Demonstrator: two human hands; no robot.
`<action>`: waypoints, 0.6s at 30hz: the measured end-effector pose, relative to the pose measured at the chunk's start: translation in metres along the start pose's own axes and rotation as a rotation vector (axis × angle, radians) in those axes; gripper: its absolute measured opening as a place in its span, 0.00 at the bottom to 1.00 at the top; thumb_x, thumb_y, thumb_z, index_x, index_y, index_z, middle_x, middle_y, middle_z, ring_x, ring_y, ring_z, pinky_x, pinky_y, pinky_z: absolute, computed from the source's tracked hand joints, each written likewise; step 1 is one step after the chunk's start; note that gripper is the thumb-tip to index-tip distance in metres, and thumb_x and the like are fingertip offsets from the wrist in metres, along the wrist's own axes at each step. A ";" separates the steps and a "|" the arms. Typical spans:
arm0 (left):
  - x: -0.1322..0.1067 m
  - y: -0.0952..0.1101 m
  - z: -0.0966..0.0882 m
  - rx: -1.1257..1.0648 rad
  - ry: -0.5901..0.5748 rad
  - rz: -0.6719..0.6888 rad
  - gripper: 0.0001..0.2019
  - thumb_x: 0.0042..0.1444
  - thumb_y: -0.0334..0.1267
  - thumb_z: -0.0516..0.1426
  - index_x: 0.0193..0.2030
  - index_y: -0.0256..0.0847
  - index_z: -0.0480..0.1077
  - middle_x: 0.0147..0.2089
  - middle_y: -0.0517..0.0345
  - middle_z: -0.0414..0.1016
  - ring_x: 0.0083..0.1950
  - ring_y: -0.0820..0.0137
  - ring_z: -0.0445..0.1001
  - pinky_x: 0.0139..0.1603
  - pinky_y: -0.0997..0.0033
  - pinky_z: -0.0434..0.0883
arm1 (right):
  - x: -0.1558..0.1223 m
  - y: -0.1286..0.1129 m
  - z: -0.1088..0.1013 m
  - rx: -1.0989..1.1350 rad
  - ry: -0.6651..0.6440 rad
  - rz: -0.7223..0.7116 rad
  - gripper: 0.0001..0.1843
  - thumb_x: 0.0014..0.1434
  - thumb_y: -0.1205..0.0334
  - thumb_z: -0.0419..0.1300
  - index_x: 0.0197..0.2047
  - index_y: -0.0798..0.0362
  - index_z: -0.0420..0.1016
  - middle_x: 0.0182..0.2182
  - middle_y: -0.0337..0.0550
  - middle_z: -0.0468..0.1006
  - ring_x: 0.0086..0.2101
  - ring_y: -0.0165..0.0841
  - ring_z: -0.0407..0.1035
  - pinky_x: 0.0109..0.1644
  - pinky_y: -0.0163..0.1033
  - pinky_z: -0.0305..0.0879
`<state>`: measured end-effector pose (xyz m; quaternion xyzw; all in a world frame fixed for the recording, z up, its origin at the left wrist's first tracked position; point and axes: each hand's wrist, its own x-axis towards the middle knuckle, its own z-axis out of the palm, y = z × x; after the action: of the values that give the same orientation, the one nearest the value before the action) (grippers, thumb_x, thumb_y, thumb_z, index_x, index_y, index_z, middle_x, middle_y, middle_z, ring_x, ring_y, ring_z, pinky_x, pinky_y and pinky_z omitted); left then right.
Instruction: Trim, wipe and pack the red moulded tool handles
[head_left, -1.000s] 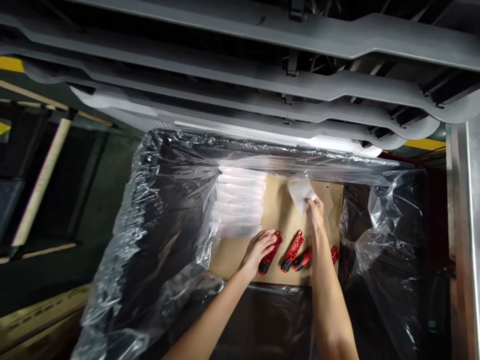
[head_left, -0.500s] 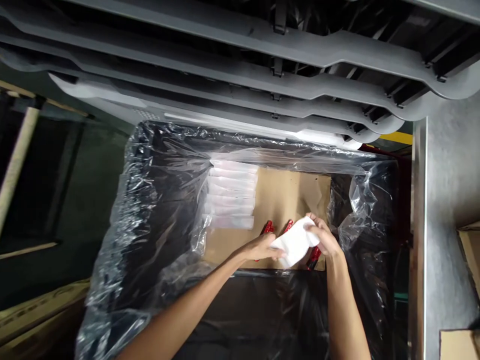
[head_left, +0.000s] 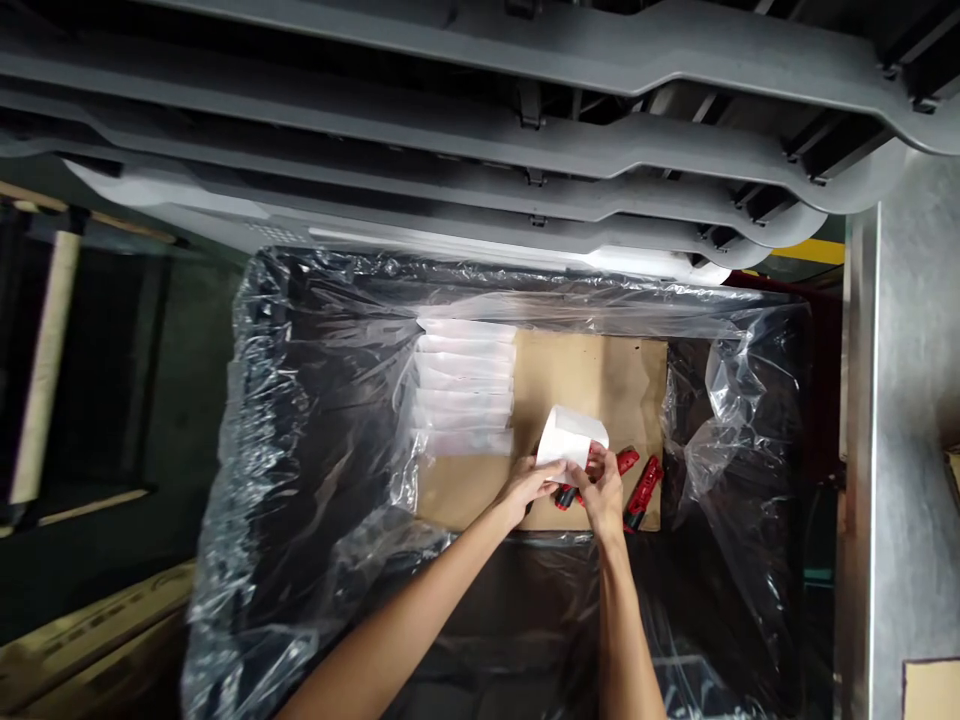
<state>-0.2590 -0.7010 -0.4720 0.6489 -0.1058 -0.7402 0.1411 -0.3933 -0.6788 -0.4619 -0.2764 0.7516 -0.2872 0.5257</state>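
A thin white wrapping sleeve (head_left: 571, 438) is bent into a curve between my hands. My left hand (head_left: 529, 484) is closed on its lower left edge. My right hand (head_left: 604, 492) pinches its lower right edge; a bit of red shows by those fingertips, and I cannot tell if it is gripped too. Beneath and beside my hands, red and black tools lie on a brown cardboard sheet (head_left: 465, 490), one of them a tool (head_left: 643, 492) to the right. Further left on the sheet, several white-wrapped pieces (head_left: 466, 385) lie in a row.
A black bin lined with clear plastic (head_left: 255, 400) surrounds the cardboard. Grey curved panels (head_left: 420, 125) hang over its far side. A metal surface (head_left: 907, 420) stands at the right, and a cardboard box (head_left: 97, 630) is at the lower left.
Both hands have come closer together, the right one moving left. The white sleeve has gone from flat and slanted to curved and raised. More of the red tools shows on the right.
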 end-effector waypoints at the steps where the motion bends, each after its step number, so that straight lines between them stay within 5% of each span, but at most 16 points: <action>1: -0.001 0.001 -0.003 0.023 -0.012 0.015 0.07 0.59 0.37 0.64 0.42 0.35 0.76 0.40 0.56 0.81 0.41 0.69 0.79 0.48 0.63 0.76 | 0.005 -0.002 -0.001 0.003 0.011 -0.037 0.30 0.48 0.45 0.67 0.50 0.52 0.72 0.45 0.48 0.79 0.42 0.37 0.73 0.45 0.39 0.70; 3: 0.000 0.003 -0.008 0.074 -0.037 0.040 0.06 0.55 0.34 0.66 0.38 0.35 0.76 0.36 0.58 0.80 0.41 0.67 0.79 0.48 0.61 0.75 | 0.014 -0.008 -0.005 0.005 0.019 -0.113 0.30 0.50 0.46 0.64 0.53 0.53 0.70 0.50 0.51 0.76 0.45 0.37 0.73 0.48 0.40 0.69; 6: 0.005 0.007 -0.015 0.117 -0.037 0.060 0.09 0.44 0.31 0.70 0.32 0.35 0.76 0.33 0.59 0.79 0.47 0.58 0.78 0.52 0.59 0.73 | 0.023 -0.014 -0.015 -0.028 0.005 -0.227 0.20 0.52 0.49 0.58 0.44 0.53 0.74 0.43 0.50 0.79 0.41 0.37 0.73 0.47 0.42 0.69; 9: 0.007 0.016 -0.022 0.084 0.032 0.081 0.20 0.38 0.33 0.71 0.42 0.38 0.76 0.46 0.51 0.80 0.62 0.51 0.71 0.60 0.60 0.69 | 0.025 -0.021 -0.023 -0.117 -0.009 -0.325 0.14 0.52 0.55 0.56 0.39 0.51 0.77 0.39 0.47 0.80 0.42 0.39 0.72 0.50 0.45 0.66; 11: 0.003 0.023 -0.026 0.030 0.060 0.070 0.24 0.45 0.42 0.69 0.49 0.40 0.74 0.54 0.46 0.77 0.66 0.54 0.68 0.63 0.60 0.68 | 0.025 -0.027 -0.025 -0.189 -0.029 -0.366 0.13 0.54 0.58 0.56 0.39 0.50 0.79 0.41 0.47 0.80 0.45 0.41 0.71 0.53 0.46 0.64; 15: -0.010 0.036 -0.023 -0.094 -0.089 -0.086 0.28 0.53 0.61 0.60 0.42 0.34 0.77 0.45 0.35 0.81 0.50 0.48 0.80 0.50 0.49 0.77 | 0.029 -0.038 -0.023 -0.315 -0.127 -0.390 0.12 0.58 0.57 0.56 0.38 0.47 0.81 0.41 0.46 0.81 0.49 0.41 0.70 0.58 0.46 0.63; 18: -0.009 0.045 -0.017 -0.178 -0.141 -0.123 0.18 0.43 0.45 0.72 0.36 0.33 0.78 0.38 0.39 0.83 0.43 0.49 0.82 0.45 0.51 0.79 | 0.030 -0.037 -0.021 -0.419 -0.139 -0.326 0.14 0.58 0.59 0.59 0.46 0.46 0.79 0.51 0.45 0.78 0.57 0.41 0.67 0.63 0.46 0.60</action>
<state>-0.2376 -0.7396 -0.4504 0.5856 -0.0091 -0.7976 0.1446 -0.4181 -0.7231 -0.4480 -0.5154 0.7023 -0.1864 0.4544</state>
